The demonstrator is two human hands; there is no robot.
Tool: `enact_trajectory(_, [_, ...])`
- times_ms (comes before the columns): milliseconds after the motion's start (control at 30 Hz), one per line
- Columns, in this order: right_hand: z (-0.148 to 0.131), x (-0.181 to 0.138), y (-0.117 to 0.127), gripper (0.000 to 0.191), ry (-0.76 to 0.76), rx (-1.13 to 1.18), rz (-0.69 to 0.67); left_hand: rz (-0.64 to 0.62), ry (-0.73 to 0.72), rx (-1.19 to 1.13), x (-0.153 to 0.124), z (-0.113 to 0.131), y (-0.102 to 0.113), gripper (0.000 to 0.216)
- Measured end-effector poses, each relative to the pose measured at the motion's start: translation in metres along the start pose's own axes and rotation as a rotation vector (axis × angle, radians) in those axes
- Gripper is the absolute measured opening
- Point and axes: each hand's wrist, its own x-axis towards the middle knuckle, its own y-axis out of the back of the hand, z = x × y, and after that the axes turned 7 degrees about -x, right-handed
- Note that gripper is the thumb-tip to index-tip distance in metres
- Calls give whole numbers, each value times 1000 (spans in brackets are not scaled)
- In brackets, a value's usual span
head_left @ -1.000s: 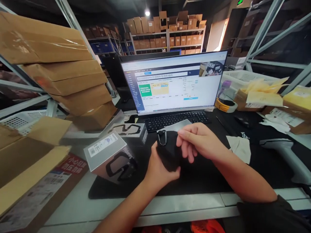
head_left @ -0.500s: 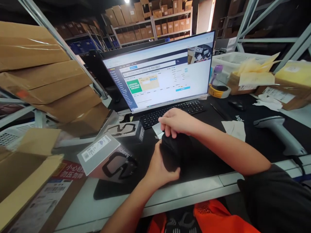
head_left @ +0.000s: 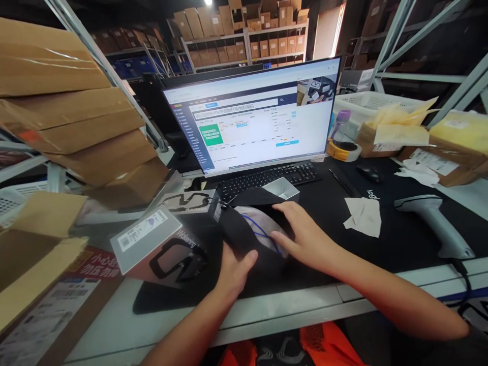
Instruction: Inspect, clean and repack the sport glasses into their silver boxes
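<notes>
Between my hands, a black soft case [head_left: 238, 231] gapes open over the desk mat. Inside it shows a grey surface crossed by a blue cord [head_left: 256, 227]. My left hand [head_left: 236, 269] is wrapped around the case's near left side, thumb on top. On the other side, my right hand [head_left: 305, 234] grips the edge with its fingers, the index and thumb close to the cord. Just behind the case sits an open pale grey box [head_left: 284, 189]. To the left are a printed product box [head_left: 158, 249], tilted, and another similar box [head_left: 190, 202] behind it.
A keyboard [head_left: 267, 179] and monitor [head_left: 251, 117] stand behind. To the right lie a paper piece [head_left: 364, 216], a barcode scanner [head_left: 434, 223], a mouse [head_left: 369, 173] and tape rolls [head_left: 343, 150]. Cardboard cartons [head_left: 72, 122] are stacked at left, above an open carton [head_left: 38, 259].
The black case was closed up in my hands; now it is spread open, showing the grey inside and blue cord. My right hand has moved down from its top to its right side.
</notes>
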Motion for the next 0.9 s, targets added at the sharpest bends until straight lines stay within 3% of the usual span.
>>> enact_trajectory(67, [10, 3, -3, 64, -22, -85, -10, -79, 70, -17, -15, -8, -1, 74])
enact_trajectory(133, [13, 3, -2, 66, 0, -153, -58, -100, 122, -17, -34, -15, -2, 71])
enact_trajectory(333, [9, -4, -5, 14, 187, -115, -219, 154, 170, -170, -68, -27, -16, 72])
enact_trajectory(500, [8, 10, -3, 21, 13, 76, -250, 289, 189, -319, -63, -28, -26, 79])
enact_trajectory(633, [6, 24, 15, 10, -132, 52, -317, 285, 197, -302, -63, -29, -25, 82])
enact_trajectory(767, [13, 34, 43, 16, -119, -15, -357, 261, 177, -291, -60, -29, -24, 80])
enact_trajectory(900, [35, 40, 83, 17, -84, 81, -435, 323, 226, -300, -55, -29, -20, 58])
